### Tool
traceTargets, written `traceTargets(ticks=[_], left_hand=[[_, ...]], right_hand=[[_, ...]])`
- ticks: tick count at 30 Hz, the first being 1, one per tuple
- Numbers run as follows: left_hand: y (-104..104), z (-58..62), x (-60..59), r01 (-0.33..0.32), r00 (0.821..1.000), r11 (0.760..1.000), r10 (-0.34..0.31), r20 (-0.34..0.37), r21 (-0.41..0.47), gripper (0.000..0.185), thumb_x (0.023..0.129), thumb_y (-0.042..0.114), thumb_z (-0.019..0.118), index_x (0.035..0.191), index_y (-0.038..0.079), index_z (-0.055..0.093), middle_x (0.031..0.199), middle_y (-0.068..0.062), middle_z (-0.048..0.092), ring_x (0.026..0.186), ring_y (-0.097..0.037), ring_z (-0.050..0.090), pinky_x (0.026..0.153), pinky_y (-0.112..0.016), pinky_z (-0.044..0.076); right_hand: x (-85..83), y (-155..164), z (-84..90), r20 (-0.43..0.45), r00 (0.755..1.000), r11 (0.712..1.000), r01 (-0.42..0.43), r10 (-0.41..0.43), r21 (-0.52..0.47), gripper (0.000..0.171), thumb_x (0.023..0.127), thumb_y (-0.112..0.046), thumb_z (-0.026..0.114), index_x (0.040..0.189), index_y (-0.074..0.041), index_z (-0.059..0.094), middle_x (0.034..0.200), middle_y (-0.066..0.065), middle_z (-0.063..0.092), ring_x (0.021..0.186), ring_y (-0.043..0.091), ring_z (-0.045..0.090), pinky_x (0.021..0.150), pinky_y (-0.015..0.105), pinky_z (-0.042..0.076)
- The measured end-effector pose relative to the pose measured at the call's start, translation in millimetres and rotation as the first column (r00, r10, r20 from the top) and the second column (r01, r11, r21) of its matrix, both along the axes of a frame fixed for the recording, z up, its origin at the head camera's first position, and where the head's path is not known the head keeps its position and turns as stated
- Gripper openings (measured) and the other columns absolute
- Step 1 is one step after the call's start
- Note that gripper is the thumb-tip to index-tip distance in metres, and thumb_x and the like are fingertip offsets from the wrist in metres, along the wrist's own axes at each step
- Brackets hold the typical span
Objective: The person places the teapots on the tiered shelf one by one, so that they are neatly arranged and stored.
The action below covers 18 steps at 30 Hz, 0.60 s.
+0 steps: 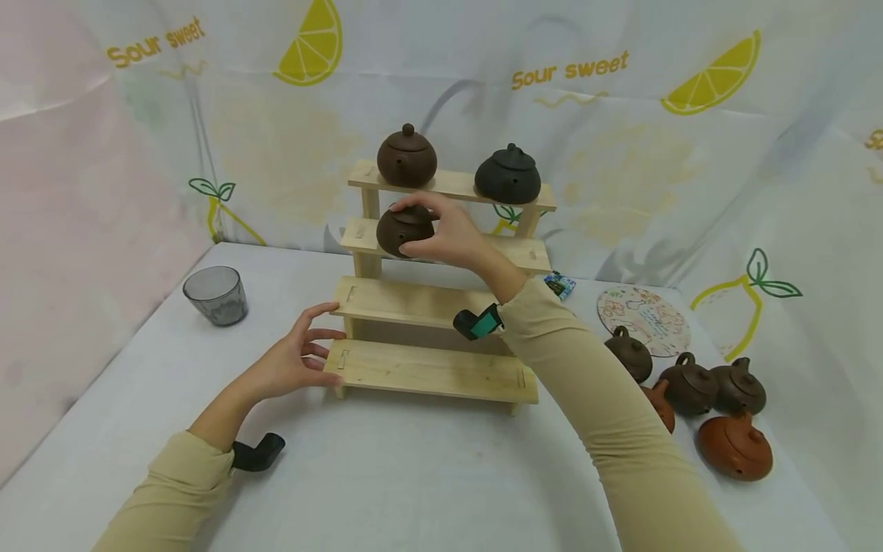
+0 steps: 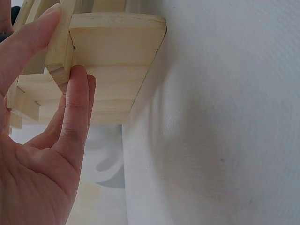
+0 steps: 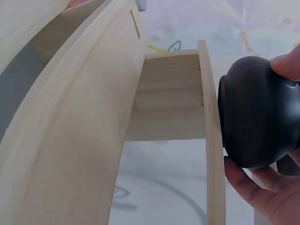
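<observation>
My right hand [image 1: 458,236] grips a small dark brown teapot [image 1: 395,233] at the left part of the second board from the top of a stepped wooden stand [image 1: 428,369]. Thumb and fingers hold the pot from its right, at lid and belly. In the right wrist view the teapot [image 3: 255,115] looks nearly black, its base right at the board. My left hand [image 1: 290,364] holds the stand's lower left end; in the left wrist view the thumb [image 2: 35,35] and fingers [image 2: 76,105] lie on either side of a board's end.
On the top board sit a brown teapot [image 1: 407,162] and a black teapot [image 1: 509,179]. Several brown and reddish teapots [image 1: 734,445] are grouped at the right, partly behind my right sleeve, near a round patterned mat [image 1: 645,320]. A grey glass cup [image 1: 217,295] stands at the left.
</observation>
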State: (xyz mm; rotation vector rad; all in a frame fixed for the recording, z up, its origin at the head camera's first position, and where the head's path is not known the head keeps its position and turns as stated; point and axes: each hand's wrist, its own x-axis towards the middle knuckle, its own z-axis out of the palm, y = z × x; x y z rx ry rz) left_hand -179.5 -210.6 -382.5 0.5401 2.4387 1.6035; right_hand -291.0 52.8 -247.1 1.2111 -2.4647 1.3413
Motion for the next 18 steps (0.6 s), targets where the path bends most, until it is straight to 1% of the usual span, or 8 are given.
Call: traceTargets(ticks=[6, 12, 16, 18], left_hand=[[0.1, 0.5, 0.1, 0.005, 1.000, 1.000, -0.005, -0.005, -0.001, 0.106, 0.067, 0.001, 0.082, 0.146, 0.024, 0.014, 0.130, -0.026, 0.046, 0.095, -0.030, 0.057, 0.073, -0.028, 0.051], [-1.9, -0.4, 0.0, 0.001, 1.000, 1.000, -0.001, -0.008, -0.013, 0.106, 0.068, 0.003, 0.082, 0.146, 0.024, 0.013, 0.129, -0.026, 0.047, 0.095, -0.028, 0.057, 0.074, -0.027, 0.050], [-2.1, -0.7, 0.0, -0.002, 1.000, 1.000, 0.001, -0.007, -0.022, 0.106, 0.068, 0.005, 0.082, 0.146, 0.025, 0.013, 0.130, -0.025, 0.047, 0.095, -0.028, 0.057, 0.074, -0.027, 0.050], [-2.1, -1.1, 0.0, -0.003, 1.000, 1.000, 0.003, -0.006, -0.023, 0.106, 0.068, 0.005, 0.083, 0.146, 0.025, 0.013, 0.130, -0.025, 0.047, 0.095, -0.028, 0.057, 0.074, -0.027, 0.050]], right_hand=[[-2.7, -5.6, -1.5, -0.022, 1.000, 1.000, -0.013, 0.013, -0.002, 0.044, 0.077, -0.004, 0.071, 0.120, -0.006, 0.060, 0.126, 0.006, 0.052, 0.106, 0.016, 0.049, 0.089, 0.028, 0.039], [-0.9, -5.1, -4.8, -0.003, 1.000, 1.000, 0.009, -0.009, -0.016, 0.050, 0.078, -0.008, 0.073, 0.126, -0.006, 0.058, 0.137, 0.010, 0.042, 0.119, 0.017, 0.044, 0.095, 0.025, 0.036], [1.3, 0.8, -6.9, 0.048, 0.999, 0.999, 0.005, -0.002, -0.051, 0.054, 0.078, -0.006, 0.074, 0.129, -0.005, 0.055, 0.142, 0.010, 0.035, 0.122, 0.018, 0.043, 0.091, 0.028, 0.043], [3.0, 5.0, -7.4, 0.079, 0.997, 0.997, -0.002, 0.009, -0.081, 0.055, 0.078, -0.004, 0.074, 0.130, -0.005, 0.054, 0.143, 0.009, 0.035, 0.123, 0.019, 0.043, 0.087, 0.029, 0.046]])
